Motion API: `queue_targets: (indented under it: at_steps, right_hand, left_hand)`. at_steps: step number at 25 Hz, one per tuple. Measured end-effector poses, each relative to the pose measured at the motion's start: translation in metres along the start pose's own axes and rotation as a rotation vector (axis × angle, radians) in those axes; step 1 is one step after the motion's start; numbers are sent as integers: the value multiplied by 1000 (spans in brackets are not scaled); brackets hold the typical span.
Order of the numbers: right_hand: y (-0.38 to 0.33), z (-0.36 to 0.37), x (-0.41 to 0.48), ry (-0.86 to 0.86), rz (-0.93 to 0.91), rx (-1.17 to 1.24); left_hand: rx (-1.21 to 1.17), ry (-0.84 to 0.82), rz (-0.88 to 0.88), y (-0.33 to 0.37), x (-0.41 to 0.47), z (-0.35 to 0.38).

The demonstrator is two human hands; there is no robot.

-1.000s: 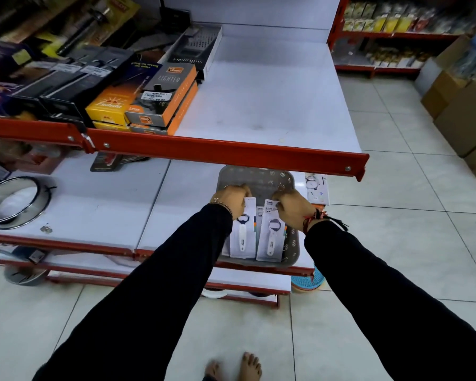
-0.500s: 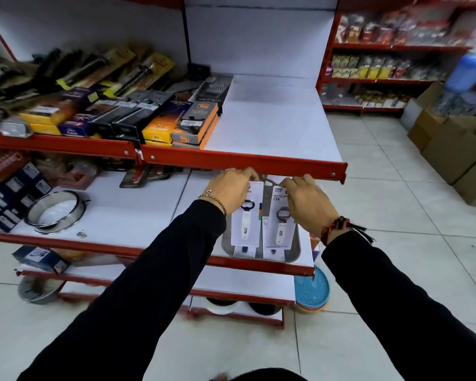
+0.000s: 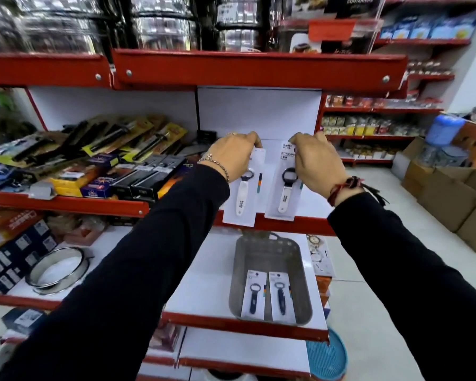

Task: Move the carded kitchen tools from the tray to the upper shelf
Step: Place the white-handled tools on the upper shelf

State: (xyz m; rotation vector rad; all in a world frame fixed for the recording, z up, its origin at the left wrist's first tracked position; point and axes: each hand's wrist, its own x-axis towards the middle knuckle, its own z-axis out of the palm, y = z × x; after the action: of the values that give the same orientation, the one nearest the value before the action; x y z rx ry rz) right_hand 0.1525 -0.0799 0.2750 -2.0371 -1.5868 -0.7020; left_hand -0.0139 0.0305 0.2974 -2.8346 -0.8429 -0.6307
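My left hand (image 3: 235,155) grips the top of a white card with a white-handled bottle opener (image 3: 241,200). My right hand (image 3: 318,160) grips the top of a second such carded opener (image 3: 285,198). Both cards hang upright over the front edge of the upper shelf (image 3: 311,207), side by side. Below, a grey plastic tray (image 3: 270,248) rests on the lower shelf and holds two more carded openers with dark handles, one on the left (image 3: 254,296) and one on the right (image 3: 280,295).
Boxed and carded kitchen goods (image 3: 99,166) fill the left half of the upper shelf. A metal sieve ring (image 3: 58,270) lies on the lower shelf's left part. Cardboard boxes (image 3: 448,193) stand on the floor at right. A red shelf edge (image 3: 259,68) runs overhead.
Both hands have lifted the two white-handled carded openers out of the tray and up to the upper shelf. The camera has tilted upward, and two dark-handled cards now show in the tray.
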Motion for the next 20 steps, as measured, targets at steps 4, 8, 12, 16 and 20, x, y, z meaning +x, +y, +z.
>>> queue_targets:
  at_steps: [4,8,12,16,20]
  right_hand:
    - [3,26,54,-88,46,-10]
    - [2,68,71,-355,97,-17]
    - [9,106,72,-450,131,-9]
    - [15,135,70,-540,162,84]
    - [16,151,61,-589,223,151]
  left_hand:
    - [39,-66,-48,-27,50,8]
    - [4,-222,-105,-47,79,47]
    - [-49,-248,-116,-62,89,87]
    - [-109,-326,-146,-62,85,114]
    - [-101,-344,-168,-56,80,140]
